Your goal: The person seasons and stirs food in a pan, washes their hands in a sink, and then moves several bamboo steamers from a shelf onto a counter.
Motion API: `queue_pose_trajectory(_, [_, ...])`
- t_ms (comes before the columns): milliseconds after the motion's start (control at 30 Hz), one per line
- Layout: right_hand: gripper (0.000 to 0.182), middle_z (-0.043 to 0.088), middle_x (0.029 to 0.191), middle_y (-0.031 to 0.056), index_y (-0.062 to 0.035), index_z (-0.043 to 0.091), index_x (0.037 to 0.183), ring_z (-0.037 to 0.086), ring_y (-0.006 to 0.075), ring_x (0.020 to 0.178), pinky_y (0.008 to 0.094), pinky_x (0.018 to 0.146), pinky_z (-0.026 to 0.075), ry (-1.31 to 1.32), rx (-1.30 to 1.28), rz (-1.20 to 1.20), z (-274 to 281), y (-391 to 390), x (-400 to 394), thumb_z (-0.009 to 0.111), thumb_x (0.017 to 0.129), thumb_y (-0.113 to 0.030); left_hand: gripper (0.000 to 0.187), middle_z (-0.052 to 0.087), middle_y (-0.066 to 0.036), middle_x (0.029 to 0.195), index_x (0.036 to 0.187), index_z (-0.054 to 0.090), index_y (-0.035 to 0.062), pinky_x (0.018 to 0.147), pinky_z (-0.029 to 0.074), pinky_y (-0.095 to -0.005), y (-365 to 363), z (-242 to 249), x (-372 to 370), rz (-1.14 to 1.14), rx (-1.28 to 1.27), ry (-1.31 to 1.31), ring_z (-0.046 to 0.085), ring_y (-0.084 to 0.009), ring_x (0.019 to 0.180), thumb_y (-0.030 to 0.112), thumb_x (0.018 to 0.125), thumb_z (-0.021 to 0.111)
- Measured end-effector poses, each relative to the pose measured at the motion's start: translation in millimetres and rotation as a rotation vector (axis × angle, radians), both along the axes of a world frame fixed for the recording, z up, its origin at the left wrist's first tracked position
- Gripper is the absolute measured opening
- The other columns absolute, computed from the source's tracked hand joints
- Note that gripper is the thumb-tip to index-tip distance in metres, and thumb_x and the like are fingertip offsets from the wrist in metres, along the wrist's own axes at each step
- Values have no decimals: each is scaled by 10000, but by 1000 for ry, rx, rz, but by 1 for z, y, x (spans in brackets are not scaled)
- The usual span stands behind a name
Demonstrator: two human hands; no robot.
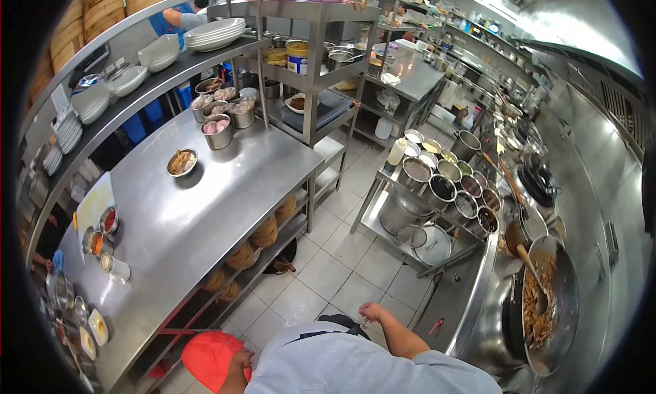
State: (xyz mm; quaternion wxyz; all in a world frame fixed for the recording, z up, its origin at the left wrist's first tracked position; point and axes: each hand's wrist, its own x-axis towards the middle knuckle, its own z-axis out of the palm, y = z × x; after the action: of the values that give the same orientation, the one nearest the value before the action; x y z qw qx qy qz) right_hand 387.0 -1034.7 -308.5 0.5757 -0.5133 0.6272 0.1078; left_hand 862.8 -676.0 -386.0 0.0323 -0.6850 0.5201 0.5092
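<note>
My left hand [240, 359] is low in the view, against the right edge of a bright red item [210, 358]; its fingers are mostly hidden, so a grip cannot be made out. In front of my grey shirt [362, 367], above the tiled floor, is my right hand [371, 312], its fingers loosely bent and slightly apart with nothing seen in them. To its right, a large wok [568, 305] on the range holds browned, chopped food [540, 295], and a ladle [531, 268] rests in it.
A long steel counter [205, 209] on the left bears a bowl of food [182, 162] and pots of raw meat [218, 131]. Stacked plates [214, 35] line the shelf above. Several sauce pots [443, 188] stand on a rack left of the range. Another person's arm [174, 17] shows behind the shelf.
</note>
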Motion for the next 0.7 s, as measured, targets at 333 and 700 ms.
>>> queue_pose_trajectory(333, [306,635,745,73,-41,625,959,625,187,562,353,475,512,79,-98,452,0,-127,34,606,813,-310,582,615,-101,1069,1378,382,94,678,523,-414,-55,101,-126,1275,79,448,624,-241,852,312,879,588])
queue_pose_trajectory(700, [292,609,670,76,-86,625,1015,574,166,528,323,463,473,-249,-188,762,43,-92,226,632,831,-311,421,619,-103,995,1233,465,106,627,506,-420,63,103,-171,1496,21,361,618,-266,776,292,873,579])
